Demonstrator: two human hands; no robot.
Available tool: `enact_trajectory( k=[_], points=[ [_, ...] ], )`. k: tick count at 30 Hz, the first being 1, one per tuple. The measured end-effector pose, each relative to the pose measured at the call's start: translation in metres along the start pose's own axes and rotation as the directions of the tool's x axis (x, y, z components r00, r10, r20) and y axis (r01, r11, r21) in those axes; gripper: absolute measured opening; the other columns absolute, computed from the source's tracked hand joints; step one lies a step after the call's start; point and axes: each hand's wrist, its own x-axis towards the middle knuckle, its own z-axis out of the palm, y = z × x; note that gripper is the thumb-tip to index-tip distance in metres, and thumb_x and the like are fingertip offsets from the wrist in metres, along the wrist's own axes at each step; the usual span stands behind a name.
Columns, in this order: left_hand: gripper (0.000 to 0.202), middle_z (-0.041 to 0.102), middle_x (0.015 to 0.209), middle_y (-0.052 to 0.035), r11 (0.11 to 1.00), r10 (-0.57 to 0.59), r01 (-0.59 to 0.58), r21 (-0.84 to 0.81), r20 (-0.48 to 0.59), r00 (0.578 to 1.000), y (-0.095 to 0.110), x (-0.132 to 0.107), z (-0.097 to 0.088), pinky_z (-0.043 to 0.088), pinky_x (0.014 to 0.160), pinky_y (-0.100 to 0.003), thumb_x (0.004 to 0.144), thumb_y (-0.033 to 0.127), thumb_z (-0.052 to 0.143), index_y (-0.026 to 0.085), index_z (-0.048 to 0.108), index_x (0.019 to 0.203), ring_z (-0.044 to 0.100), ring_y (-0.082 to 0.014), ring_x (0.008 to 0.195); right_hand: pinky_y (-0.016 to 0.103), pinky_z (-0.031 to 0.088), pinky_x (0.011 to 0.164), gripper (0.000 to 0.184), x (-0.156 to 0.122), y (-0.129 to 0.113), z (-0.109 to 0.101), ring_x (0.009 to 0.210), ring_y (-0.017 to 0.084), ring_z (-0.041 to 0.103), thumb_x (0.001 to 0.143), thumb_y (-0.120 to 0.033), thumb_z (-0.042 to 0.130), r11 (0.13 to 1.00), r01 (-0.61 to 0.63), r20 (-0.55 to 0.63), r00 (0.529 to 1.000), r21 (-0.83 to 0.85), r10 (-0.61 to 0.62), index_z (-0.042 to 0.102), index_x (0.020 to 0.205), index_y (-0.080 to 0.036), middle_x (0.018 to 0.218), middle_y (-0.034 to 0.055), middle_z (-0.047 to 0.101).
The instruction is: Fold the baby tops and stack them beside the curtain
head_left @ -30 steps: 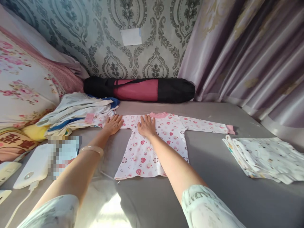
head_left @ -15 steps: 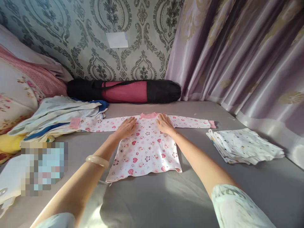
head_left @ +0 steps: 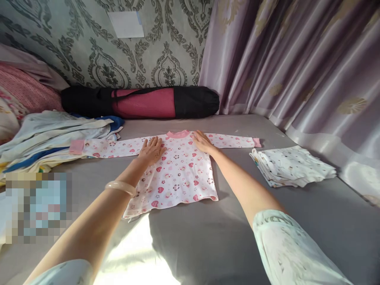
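Observation:
A child's long-sleeved shirt [head_left: 181, 170], white with pink hearts and flowers, lies spread on a grey sheet [head_left: 202, 237]. Its pink collar points away from me and both sleeves stretch out sideways. My left hand [head_left: 152, 150] rests flat on the left shoulder area, fingers extended, a pale bangle [head_left: 121, 187] on that forearm. On the other shoulder, beside the collar, my right hand [head_left: 202, 141] lies with straight fingers, palm down. The left cuff reaches the edge of a heap of clothes [head_left: 56, 130].
Folded white cloths [head_left: 293, 166] form a stack on the right. A black and crimson roll bag [head_left: 142, 103] lies along the patterned wall. Lilac curtains [head_left: 267, 59] hang at the right. At the lower left, a blurred item [head_left: 47, 206] rests on the sheet.
The view has tilted down and shifted right, so things sit higher and further left. Both hands remain on the shirt's shoulders. A bright sunlit patch on the sheet has grown.

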Motion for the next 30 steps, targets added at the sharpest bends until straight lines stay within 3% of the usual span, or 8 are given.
enact_trajectory(
  k=[3,6,10,14,19,23,27,30],
  points=[
    [0.051,0.044,0.150,-0.0185,0.995,0.097,-0.100,-0.021,-0.109,0.989,0.025,-0.017,-0.019,0.025,0.115,-0.048,0.096,0.035,0.040,0.014,0.044,0.143,0.039,-0.0306,0.139,0.032,0.029,0.114,0.052,-0.013,0.017,-0.024,0.140,0.018,0.040,0.099,-0.028,0.031,0.997,0.060,-0.097,0.994,0.044,-0.055,0.043,0.149,-0.017,0.152,0.0076,0.045],
    [0.042,0.060,0.130,-0.0147,0.926,0.308,-0.332,-0.178,-0.148,0.940,0.064,-0.047,-0.035,0.043,0.100,-0.040,0.098,0.037,0.039,0.018,0.055,0.132,0.058,-0.0258,0.116,0.030,0.037,0.107,0.045,-0.032,0.043,-0.038,0.124,0.019,0.056,0.093,-0.017,0.043,0.991,0.132,-0.109,0.985,0.000,-0.131,0.060,0.134,-0.019,0.134,0.0062,0.063],
    [0.039,0.066,0.112,-0.0108,0.768,0.549,-0.578,-0.276,-0.181,0.816,0.125,-0.092,-0.041,0.046,0.091,-0.038,0.095,0.049,0.050,0.021,0.064,0.118,0.062,-0.0229,0.100,0.028,0.040,0.103,0.040,-0.053,0.069,-0.037,0.117,0.019,0.059,0.086,-0.009,0.047,0.971,0.226,-0.072,0.970,-0.081,-0.232,0.070,0.119,-0.017,0.123,0.0064,0.068],
    [0.031,0.066,0.105,-0.0095,0.770,0.588,-0.598,-0.224,-0.113,0.801,0.170,-0.122,-0.038,0.046,0.085,-0.037,0.091,0.046,0.060,0.019,0.067,0.106,0.062,-0.0233,0.096,0.029,0.037,0.105,0.043,-0.059,0.072,-0.030,0.119,0.021,0.055,0.085,-0.005,0.046,0.932,0.324,-0.065,0.939,-0.165,-0.338,0.069,0.119,-0.014,0.125,0.0086,0.066],
    [0.021,0.067,0.095,-0.0112,0.825,0.550,-0.553,-0.114,-0.065,0.833,0.192,-0.136,-0.035,0.047,0.080,-0.038,0.096,0.031,0.050,0.017,0.066,0.096,0.062,-0.0238,0.088,0.034,0.037,0.103,0.046,-0.059,0.067,-0.029,0.119,0.023,0.051,0.090,-0.004,0.038,0.885,0.369,0.030,0.926,-0.284,-0.377,0.067,0.123,-0.016,0.123,0.0106,0.065],
    [0.017,0.065,0.096,-0.0141,0.810,0.585,-0.586,-0.023,-0.038,0.810,0.201,-0.143,-0.033,0.049,0.075,-0.037,0.091,0.014,0.048,0.016,0.065,0.095,0.061,-0.0243,0.089,0.036,0.037,0.099,0.046,-0.060,0.065,-0.029,0.117,0.025,0.051,0.092,-0.004,0.034,0.846,0.392,0.067,0.916,-0.362,-0.396,0.065,0.124,-0.017,0.121,0.0139,0.063],
    [0.017,0.065,0.098,-0.0147,0.811,0.584,-0.583,0.039,0.005,0.812,0.207,-0.146,-0.030,0.051,0.073,-0.034,0.087,0.011,0.052,0.014,0.066,0.096,0.061,-0.0250,0.095,0.036,0.037,0.097,0.046,-0.061,0.066,-0.026,0.114,0.024,0.051,0.093,-0.005,0.033,0.810,0.406,0.066,0.905,-0.424,-0.419,0.064,0.124,-0.017,0.121,0.0143,0.062],
    [0.019,0.066,0.097,-0.0147,0.847,0.532,-0.532,0.004,-0.021,0.846,0.210,-0.143,-0.030,0.052,0.073,-0.033,0.090,0.012,0.048,0.014,0.066,0.095,0.062,-0.0242,0.093,0.035,0.038,0.093,0.045,-0.059,0.067,-0.025,0.112,0.024,0.052,0.093,-0.004,0.033,0.807,0.403,0.043,0.903,-0.431,-0.428,0.064,0.122,-0.019,0.121,0.0127,0.061]
  ],
)
